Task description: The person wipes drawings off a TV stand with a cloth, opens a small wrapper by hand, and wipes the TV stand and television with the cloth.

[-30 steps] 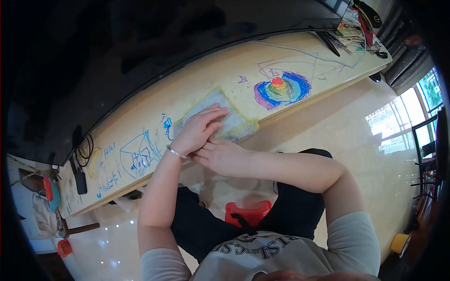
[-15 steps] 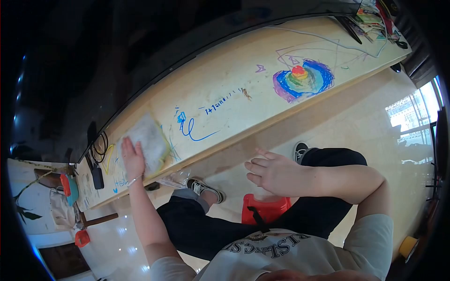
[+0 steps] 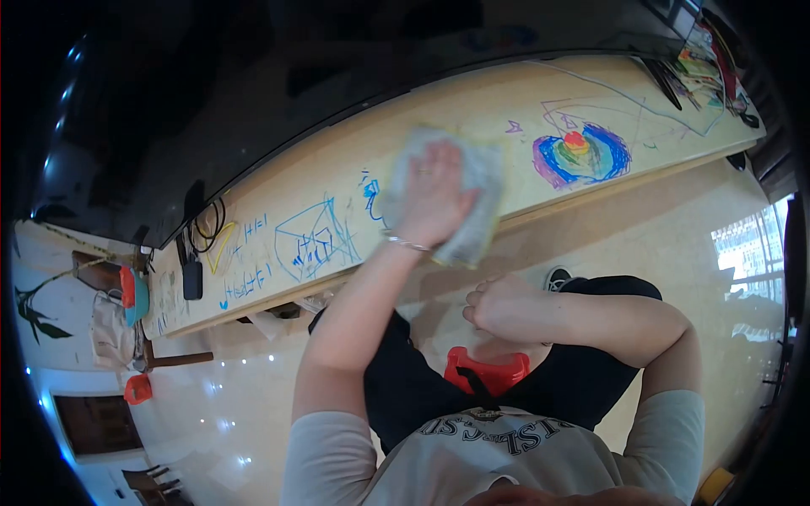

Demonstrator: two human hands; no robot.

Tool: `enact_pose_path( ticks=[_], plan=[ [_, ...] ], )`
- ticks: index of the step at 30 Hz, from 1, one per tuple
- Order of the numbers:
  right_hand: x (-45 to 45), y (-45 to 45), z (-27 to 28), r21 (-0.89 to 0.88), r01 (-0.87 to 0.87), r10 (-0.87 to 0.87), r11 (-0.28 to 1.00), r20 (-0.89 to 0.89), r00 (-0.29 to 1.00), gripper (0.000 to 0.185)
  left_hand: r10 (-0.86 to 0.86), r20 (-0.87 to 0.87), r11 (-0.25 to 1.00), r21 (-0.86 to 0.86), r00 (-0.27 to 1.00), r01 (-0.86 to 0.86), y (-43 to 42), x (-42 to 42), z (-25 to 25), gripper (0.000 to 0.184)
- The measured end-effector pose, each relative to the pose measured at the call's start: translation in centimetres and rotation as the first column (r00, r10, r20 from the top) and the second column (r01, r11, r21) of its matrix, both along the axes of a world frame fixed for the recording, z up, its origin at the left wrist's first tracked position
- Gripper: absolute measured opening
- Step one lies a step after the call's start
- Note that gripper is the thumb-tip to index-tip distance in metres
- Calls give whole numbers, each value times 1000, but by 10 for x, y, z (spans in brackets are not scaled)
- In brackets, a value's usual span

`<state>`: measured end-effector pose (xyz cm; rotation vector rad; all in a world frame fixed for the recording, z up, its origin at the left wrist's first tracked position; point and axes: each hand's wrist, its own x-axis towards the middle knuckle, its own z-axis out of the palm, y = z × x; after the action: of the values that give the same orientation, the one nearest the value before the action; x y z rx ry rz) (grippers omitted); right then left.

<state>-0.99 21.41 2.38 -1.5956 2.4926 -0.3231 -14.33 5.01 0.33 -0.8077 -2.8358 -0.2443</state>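
My left hand [image 3: 434, 190] lies flat, somewhat blurred, on a pale grey-white cloth [image 3: 481, 223] with a yellowish edge. Its fingers are stretched out and it presses the cloth against the light wooden cabinet top [image 3: 354, 143], with part of the cloth reaching over the front edge. Blue marker scribbles [image 3: 312, 240] and written sums show to the left of the cloth, and a coloured heart-like drawing [image 3: 582, 156] is to its right. My right hand [image 3: 506, 308] is held in front of the cabinet with its fingers curled in; I see nothing in it.
A large black screen [image 3: 211, 101] stands along the back. A black adapter [image 3: 192, 278] and cables lie at the left end, papers [image 3: 704, 67] and a white cord [image 3: 633, 97] at the right. Below me is a red stool [image 3: 498, 371].
My left hand has slid the cloth right along the cabinet top, from the left end to near the middle. Blue scribbles at the left now show. My right hand's fingers have curled in more.
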Motion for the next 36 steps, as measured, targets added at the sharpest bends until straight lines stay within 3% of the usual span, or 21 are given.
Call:
enact_pose_path(
  ticks=[2, 4, 5, 8, 11, 14, 15, 16, 18, 19, 21, 25, 26, 28, 29, 31, 32, 33, 35, 36],
  plan=[
    [-3, -9, 6, -77, 8, 3, 997, 134, 991, 22, -42, -9, 999, 24, 999, 42, 16, 6, 1, 71],
    [-4, -16, 41, -374, 37, 105, 927, 352, 930, 30, -75, -2, 996, 57, 997, 75, 18, 9, 3, 70],
    [-3, -17, 60, -506, 88, 173, 858, 446, 878, 35, -89, 8, 993, 72, 996, 88, 14, 9, 5, 69],
    [-3, -18, 83, -635, 188, 370, 749, 636, 677, 44, -61, 19, 996, 62, 998, 60, -5, 9, 5, 68],
    [6, -20, 107, -863, 111, 689, 492, 464, 556, 42, 19, 47, 1000, -3, 999, -19, -45, 11, 10, 71],
    [19, -19, 126, -928, 89, 774, 363, 353, 526, 44, 165, 6, 984, -64, 986, -164, -105, 8, 5, 67],
    [15, -18, 140, -840, -372, 799, 395, 114, 591, 35, 226, -21, 972, -64, 974, -227, -127, 9, 6, 66],
    [7, -16, 157, -542, -743, 836, 393, -126, 534, 28, 278, -22, 959, -54, 960, -279, -154, 7, 3, 65],
    [-4, -18, 148, -449, -834, 920, 321, -64, 388, 23, 390, -26, 919, -40, 920, -391, -205, 7, -1, 63],
    [-7, -23, 120, -725, -607, 939, 325, 169, 300, 21, 446, -26, 894, -35, 894, -447, -225, 10, -2, 63],
    [-7, -30, 107, -899, -223, 921, 376, 337, 195, 22, 500, -21, 866, 9, 866, -500, -259, 16, -3, 62],
    [21, -27, 118, -925, 87, 788, 371, 363, 497, 36, 672, -135, 727, -67, 729, -683, -269, 33, 0, 63],
    [24, -23, 119, -920, 165, 729, 354, 382, 568, 40, 653, -28, 756, -35, 757, -653, -262, 36, 2, 63],
    [23, -23, 106, -813, 113, 491, 571, 448, 747, 34, 597, 160, 792, 34, 786, -609, -253, 41, 15, 64],
    [20, -27, 96, -745, 94, 373, 661, 435, 819, 31, 483, 163, 871, 6, 860, -490, -266, 36, -8, 70],
    [24, -25, 76, -410, 35, 116, 911, 338, 934, 22, 653, 28, 751, -152, 757, -642, -222, 44, -10, 76],
    [25, -23, 65, -246, -11, 77, 969, 257, 963, 19, 652, 41, 752, -161, 757, -639, -214, 38, -10, 79],
    [25, -19, 53, -75, -50, 61, 996, 153, 986, 18, 661, 49, 745, -165, 749, -646, -211, 28, -8, 82],
    [30, -10, 30, 13, -1, 0, 1000, 56, 998, 22, 676, 61, 736, -92, 734, -670, -185, 12, -4, 84],
    [27, -5, 33, 39, -5, 2, 999, 77, 997, 23, 618, 57, 786, -16, 784, -618, -173, 5, -7, 84]
  ],
)
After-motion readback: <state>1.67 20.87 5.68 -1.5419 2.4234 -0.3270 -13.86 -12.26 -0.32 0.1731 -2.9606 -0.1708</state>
